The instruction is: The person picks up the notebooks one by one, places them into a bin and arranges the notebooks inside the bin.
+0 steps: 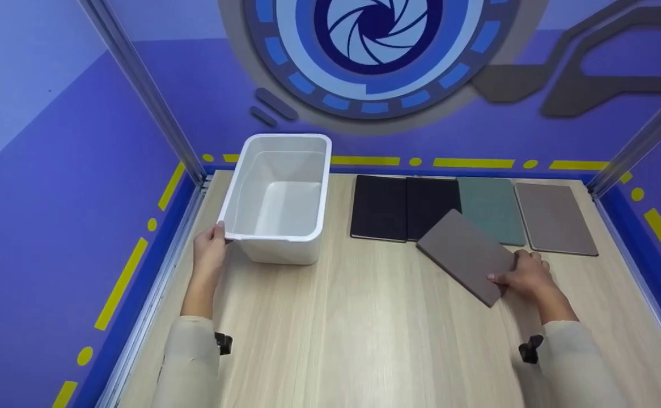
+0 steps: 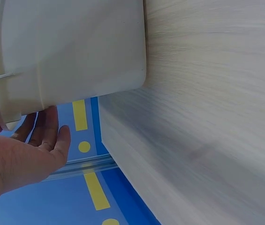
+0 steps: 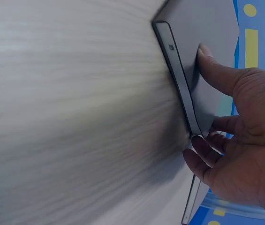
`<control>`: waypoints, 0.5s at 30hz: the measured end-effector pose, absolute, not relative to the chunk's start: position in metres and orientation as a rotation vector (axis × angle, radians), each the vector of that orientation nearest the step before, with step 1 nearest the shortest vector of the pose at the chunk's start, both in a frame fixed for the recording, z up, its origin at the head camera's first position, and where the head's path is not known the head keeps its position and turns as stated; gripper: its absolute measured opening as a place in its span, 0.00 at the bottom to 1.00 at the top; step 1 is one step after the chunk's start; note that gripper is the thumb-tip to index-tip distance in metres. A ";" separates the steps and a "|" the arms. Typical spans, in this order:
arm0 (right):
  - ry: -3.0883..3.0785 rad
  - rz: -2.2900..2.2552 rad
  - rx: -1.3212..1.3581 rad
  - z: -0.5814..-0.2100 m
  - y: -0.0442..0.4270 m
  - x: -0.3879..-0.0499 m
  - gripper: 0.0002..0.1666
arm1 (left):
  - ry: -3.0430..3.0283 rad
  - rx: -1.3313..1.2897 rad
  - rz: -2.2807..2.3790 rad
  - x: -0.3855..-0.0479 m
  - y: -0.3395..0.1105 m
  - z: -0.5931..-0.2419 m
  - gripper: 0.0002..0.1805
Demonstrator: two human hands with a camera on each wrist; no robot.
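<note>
A white plastic bin (image 1: 282, 249) stands at the back left of the table. My left hand (image 1: 210, 249) grips the near left corner of its rim, thumb on top and fingers below, as the left wrist view shows. On the right, my right hand (image 1: 529, 275) holds a taupe notebook (image 1: 466, 255) by its near right side, with the thumb on the cover and the fingers at its edge and underneath. This notebook lies at a slant and overlaps the lower parts of a black notebook (image 1: 433, 198) and a green notebook (image 1: 492, 207). In the right wrist view its page edge (image 3: 177, 65) faces the camera.
Another black notebook (image 1: 378, 207) and a second taupe notebook (image 1: 556, 218) complete a row along the back of the wooden table (image 1: 364, 340). Blue walls with metal corner posts (image 1: 149, 96) enclose the table at the back and sides.
</note>
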State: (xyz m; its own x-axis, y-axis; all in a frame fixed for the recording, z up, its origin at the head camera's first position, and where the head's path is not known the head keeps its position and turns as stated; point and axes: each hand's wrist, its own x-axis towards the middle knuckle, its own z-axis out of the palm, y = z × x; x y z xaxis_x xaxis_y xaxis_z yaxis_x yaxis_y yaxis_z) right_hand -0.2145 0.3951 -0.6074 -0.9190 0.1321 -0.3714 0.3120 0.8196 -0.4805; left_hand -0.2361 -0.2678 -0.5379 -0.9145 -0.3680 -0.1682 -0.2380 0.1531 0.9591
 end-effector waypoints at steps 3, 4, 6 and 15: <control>2.661 -0.796 0.340 -0.605 0.397 -0.220 0.67 | -2.320 0.621 -1.836 -0.235 -0.267 -0.538 0.28; 2.657 -0.795 0.339 -0.604 0.399 -0.221 0.66 | -2.329 0.620 -1.820 -0.236 -0.266 -0.538 0.28; 2.650 -0.791 0.340 -0.603 0.401 -0.223 0.65 | -2.342 0.617 -1.784 -0.237 -0.266 -0.538 0.27; 2.596 -0.800 0.335 -0.604 0.405 -0.229 0.64 | -2.385 0.600 -1.748 -0.240 -0.269 -0.540 0.27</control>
